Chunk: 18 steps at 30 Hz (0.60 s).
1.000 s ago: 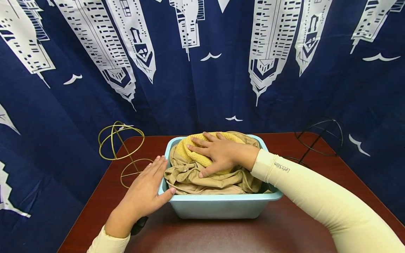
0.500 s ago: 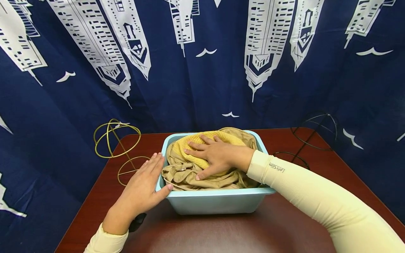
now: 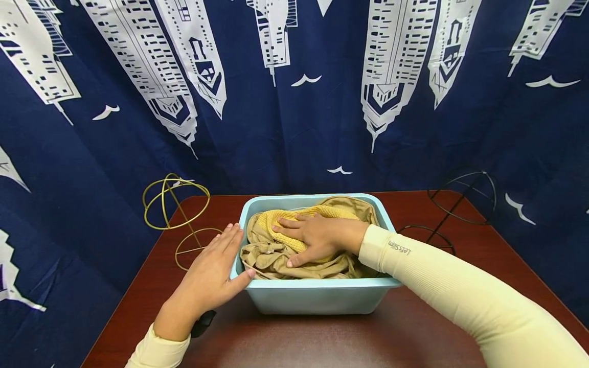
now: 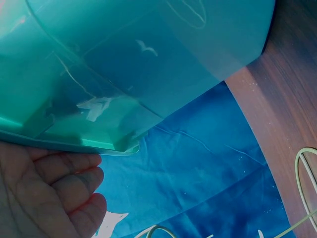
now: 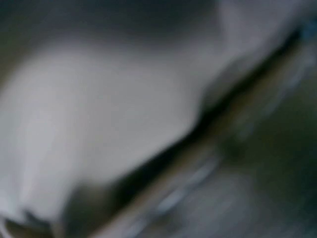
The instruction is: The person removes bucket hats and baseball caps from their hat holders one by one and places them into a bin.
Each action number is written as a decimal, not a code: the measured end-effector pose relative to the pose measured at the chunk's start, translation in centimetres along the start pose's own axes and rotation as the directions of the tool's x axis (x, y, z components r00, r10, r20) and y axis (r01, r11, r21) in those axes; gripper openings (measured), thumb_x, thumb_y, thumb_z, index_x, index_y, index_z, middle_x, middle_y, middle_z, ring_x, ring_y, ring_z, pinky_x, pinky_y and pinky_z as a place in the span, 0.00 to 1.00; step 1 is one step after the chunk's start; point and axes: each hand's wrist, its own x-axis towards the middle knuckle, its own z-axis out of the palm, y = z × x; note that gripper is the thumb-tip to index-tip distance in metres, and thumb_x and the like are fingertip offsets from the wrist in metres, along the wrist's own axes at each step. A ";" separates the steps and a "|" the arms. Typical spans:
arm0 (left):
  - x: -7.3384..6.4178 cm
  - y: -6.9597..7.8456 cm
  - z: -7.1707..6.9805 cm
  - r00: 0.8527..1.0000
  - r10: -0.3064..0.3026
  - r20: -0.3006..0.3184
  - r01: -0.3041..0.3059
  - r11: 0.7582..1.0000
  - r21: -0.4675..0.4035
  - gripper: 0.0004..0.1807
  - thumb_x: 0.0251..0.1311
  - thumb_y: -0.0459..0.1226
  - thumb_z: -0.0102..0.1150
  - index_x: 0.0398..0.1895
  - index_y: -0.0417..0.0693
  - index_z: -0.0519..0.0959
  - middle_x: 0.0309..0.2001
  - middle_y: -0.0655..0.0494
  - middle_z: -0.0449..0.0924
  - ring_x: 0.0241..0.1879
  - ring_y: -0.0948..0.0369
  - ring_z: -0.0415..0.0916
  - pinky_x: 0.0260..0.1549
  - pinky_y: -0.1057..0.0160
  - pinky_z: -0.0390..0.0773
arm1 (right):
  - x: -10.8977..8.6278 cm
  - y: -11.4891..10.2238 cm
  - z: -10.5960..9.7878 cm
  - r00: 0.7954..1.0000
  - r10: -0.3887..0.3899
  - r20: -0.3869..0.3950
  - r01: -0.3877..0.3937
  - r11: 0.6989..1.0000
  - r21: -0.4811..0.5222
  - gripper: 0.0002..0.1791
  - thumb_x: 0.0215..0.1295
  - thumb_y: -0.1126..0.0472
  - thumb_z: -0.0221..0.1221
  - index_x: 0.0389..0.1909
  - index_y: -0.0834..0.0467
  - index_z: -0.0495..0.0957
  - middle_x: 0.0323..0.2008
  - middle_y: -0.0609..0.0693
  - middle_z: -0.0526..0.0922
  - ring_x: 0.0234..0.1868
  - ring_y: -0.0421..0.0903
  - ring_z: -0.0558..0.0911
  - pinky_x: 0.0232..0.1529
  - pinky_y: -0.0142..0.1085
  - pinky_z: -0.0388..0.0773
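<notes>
A light blue plastic bin [image 3: 317,299] stands on the table, filled with bundled fabric. On top lies a yellow knitted cloth [image 3: 287,240], with crumpled khaki fabric [image 3: 271,260] around and beneath it. My right hand [image 3: 317,235] presses down on the yellow cloth, fingers spread and palm down. My left hand [image 3: 207,271] rests against the bin's left rim with fingers extended and thumb near the front corner. In the left wrist view, the fingers of my left hand [image 4: 64,188] touch the underside of the rim. The right wrist view is too blurred to make out.
A gold wire stand [image 3: 184,220] is left of the bin, a black wire stand [image 3: 453,212] to its right. Both stand on the dark red wooden table [image 3: 322,342]. A navy curtain [image 3: 285,143] with white skyline prints hangs behind.
My right hand has pushed the yellow cloth lower into the bin, so the pile is flatter and the back rim shows. My left hand has stayed at the left rim.
</notes>
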 end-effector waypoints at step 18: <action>-0.1 0.2 0.0 1.000 0.004 -0.013 -0.004 1.000 0.004 0.45 0.63 0.60 0.53 0.70 0.31 0.65 0.70 0.37 0.64 0.73 0.46 0.55 0.68 0.44 0.59 | 0.5 0.9 0.9 0.999 -0.038 0.029 0.041 0.993 -0.109 0.51 0.65 0.23 0.39 0.81 0.46 0.39 0.78 0.43 0.46 0.76 0.49 0.55 0.73 0.47 0.54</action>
